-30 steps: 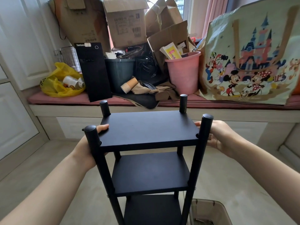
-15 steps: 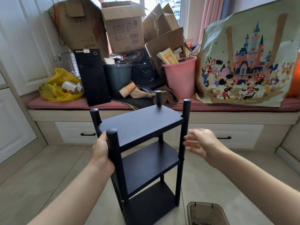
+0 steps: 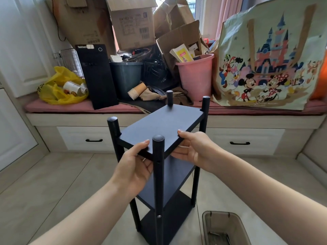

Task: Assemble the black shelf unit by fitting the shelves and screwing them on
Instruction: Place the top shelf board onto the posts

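Note:
The black shelf unit (image 3: pixel 164 124) stands upright on the floor in front of me, turned corner-on, with three shelves between four round posts. My left hand (image 3: pixel 134 165) grips the near edge of the top shelf, thumb on top and fingers underneath, just left of the nearest post (image 3: pixel 158 167). My right hand (image 3: pixel 192 149) grips the right edge of the same shelf, thumb on top, fingers below. A silver screw head (image 3: pixel 159 216) shows low on the near post.
A clear plastic bin (image 3: pixel 224 228) with metal parts sits on the floor at lower right. Behind the unit runs a window bench with drawers (image 3: pixel 92 138), piled with cardboard boxes, a pink bucket (image 3: pixel 196 76), a black panel (image 3: pixel 97 76) and a large cartoon bag (image 3: pixel 269 59).
The shelf unit has rotated further, so a corner post faces me. My right hand, open in the air half a second ago, now grips the top shelf; my left hand shifted along the near edge.

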Demonstrator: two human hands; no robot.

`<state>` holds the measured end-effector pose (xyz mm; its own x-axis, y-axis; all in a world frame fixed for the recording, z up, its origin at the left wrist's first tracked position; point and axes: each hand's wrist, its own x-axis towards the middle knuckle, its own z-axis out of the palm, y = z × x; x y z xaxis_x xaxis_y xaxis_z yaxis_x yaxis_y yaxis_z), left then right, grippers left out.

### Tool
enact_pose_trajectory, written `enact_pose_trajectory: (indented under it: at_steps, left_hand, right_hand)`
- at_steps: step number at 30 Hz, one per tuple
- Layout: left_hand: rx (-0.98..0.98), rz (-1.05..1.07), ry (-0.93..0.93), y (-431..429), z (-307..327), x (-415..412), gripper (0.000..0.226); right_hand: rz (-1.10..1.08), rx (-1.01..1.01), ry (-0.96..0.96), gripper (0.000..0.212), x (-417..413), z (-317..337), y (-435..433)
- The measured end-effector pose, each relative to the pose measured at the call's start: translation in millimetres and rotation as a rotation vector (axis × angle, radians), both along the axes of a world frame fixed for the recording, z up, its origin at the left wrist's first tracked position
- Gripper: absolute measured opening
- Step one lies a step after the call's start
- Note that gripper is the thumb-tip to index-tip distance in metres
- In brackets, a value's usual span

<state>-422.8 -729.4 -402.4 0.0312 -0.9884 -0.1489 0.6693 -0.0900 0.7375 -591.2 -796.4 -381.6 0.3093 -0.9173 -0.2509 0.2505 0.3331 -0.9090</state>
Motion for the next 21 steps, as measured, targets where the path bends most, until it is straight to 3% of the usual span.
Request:
enact_pose_trajectory:
  at_steps: [4,9,12,16,21]
  left_hand:
    - [0.002,-0.056,0.087,3,-5,1,0.010]
    - [-0.015,-0.104,0.142,9,-8,-9,0.040]
    - [-0.062,-0.132,0.155,8,-7,-10,0.047]
    - [-0.091,-0.168,0.012,9,-8,-9,0.053]
    - [-0.103,-0.238,-0.118,8,-8,-4,0.052]
  right_hand:
    - [0.013,0.004,-0.021,0.019,-6,-2,-3]
    - [0.014,-0.049,0.049,0.017,-11,-5,-6]
    - [-0.003,-0.063,0.033,0.017,-13,-1,-9]
    - [-0.025,-0.139,0.128,0.029,-14,-3,-4]
    - [0.064,-0.078,0.182,0.038,-16,-4,14]
